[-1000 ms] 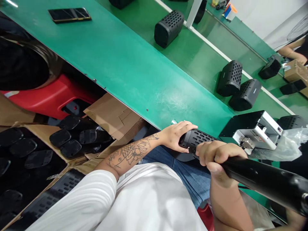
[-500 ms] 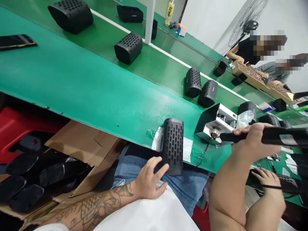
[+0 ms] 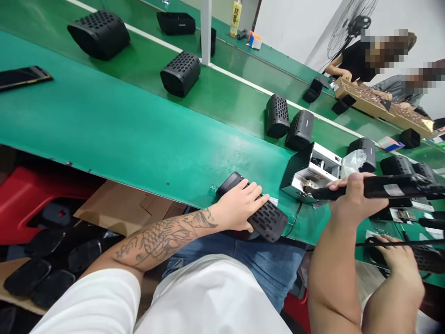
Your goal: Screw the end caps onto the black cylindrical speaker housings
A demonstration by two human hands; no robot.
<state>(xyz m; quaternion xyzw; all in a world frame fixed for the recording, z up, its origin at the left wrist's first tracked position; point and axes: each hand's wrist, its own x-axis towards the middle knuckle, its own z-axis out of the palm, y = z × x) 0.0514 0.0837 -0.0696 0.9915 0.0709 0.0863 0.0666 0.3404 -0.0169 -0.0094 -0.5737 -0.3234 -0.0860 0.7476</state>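
My left hand (image 3: pixel 239 206) lies over a black speaker (image 3: pixel 269 220) with a slotted grille, its fingers wrapped across it at the table's front edge. The speaker lies slantwise, and my palm hides its middle. In my right hand (image 3: pixel 351 190) is a black electric screwdriver (image 3: pixel 392 187), held nearly level. Its tip points left and meets the front of a black and silver screw feeder (image 3: pixel 314 174); whether a screw is on the tip I cannot make out.
A co-worker's hand (image 3: pixel 394 255) rests on another speaker at right. Several black speakers, among them one (image 3: pixel 181 74), stand along the green bench. A phone (image 3: pixel 24 78) lies at left. Below it are a red stool (image 3: pixel 34 199) and a cardboard box (image 3: pixel 114 206). Two people sit across.
My left hand has moved from the speaker's near left edge up onto it and closed over it. The speaker has turned aslant. My right hand stays at the screw feeder.
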